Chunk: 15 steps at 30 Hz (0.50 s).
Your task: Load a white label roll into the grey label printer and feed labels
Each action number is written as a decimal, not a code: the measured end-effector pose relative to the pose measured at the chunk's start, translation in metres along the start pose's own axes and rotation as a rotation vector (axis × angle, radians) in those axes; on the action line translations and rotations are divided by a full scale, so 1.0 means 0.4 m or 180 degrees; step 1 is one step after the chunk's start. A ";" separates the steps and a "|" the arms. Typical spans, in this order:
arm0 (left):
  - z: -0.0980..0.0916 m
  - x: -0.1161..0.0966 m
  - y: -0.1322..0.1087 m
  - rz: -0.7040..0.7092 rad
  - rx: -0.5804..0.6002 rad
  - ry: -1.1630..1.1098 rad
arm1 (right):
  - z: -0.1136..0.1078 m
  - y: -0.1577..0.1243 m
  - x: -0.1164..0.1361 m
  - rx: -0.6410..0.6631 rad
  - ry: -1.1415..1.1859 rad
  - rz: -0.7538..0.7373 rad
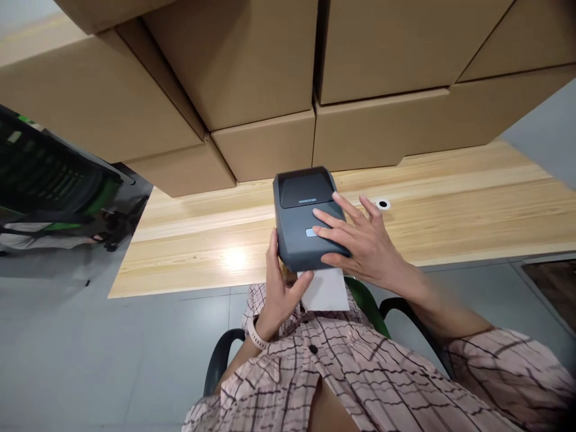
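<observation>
A dark grey label printer [299,241] with a black glossy lid sits near the front edge of the wooden table. From its near side a white paper label [327,291] sticks out and hangs past the table edge. My left hand [282,288] grips the printer's near left corner, fingers along the side and thumb beside the paper. Over the right half of the printer lies my right hand [364,237], its fingers spread. One fingertip touches or hovers at the pale button [311,232]; I cannot tell which.
Large cardboard boxes [263,144] are stacked along the back of the table [193,240]. A white ring with a black centre [383,204] lies right of the printer. A chair armrest [222,360] is at my left side, and dark equipment [54,186] stands beyond the table's left end.
</observation>
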State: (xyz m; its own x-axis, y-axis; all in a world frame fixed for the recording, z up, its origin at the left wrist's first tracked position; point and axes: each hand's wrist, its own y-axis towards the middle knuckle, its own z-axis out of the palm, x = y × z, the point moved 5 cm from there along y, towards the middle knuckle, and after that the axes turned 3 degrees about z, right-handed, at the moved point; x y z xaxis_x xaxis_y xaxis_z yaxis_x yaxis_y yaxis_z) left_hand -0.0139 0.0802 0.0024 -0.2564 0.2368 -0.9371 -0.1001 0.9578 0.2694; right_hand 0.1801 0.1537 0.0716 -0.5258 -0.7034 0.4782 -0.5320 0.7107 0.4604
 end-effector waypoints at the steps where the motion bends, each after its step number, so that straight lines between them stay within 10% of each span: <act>1: 0.005 0.006 -0.004 -0.0141 -0.0014 -0.0118 | 0.006 -0.020 -0.014 -0.0142 0.0297 0.0132; 6: 0.013 0.019 -0.014 -0.0484 0.0013 -0.0531 | 0.094 -0.138 -0.080 -0.0904 0.1611 0.1287; 15: -0.014 0.010 -0.003 0.0397 -0.0202 0.0518 | 0.088 -0.144 -0.072 -0.0814 0.1491 0.1395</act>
State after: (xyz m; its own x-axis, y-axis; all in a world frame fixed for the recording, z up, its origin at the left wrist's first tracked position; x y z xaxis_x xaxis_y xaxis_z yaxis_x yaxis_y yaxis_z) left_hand -0.0200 0.0790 -0.0006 -0.4218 0.3186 -0.8489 -0.1168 0.9093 0.3993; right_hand 0.2026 0.1328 0.0051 -0.2837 -0.3120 0.9067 -0.1323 0.9493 0.2852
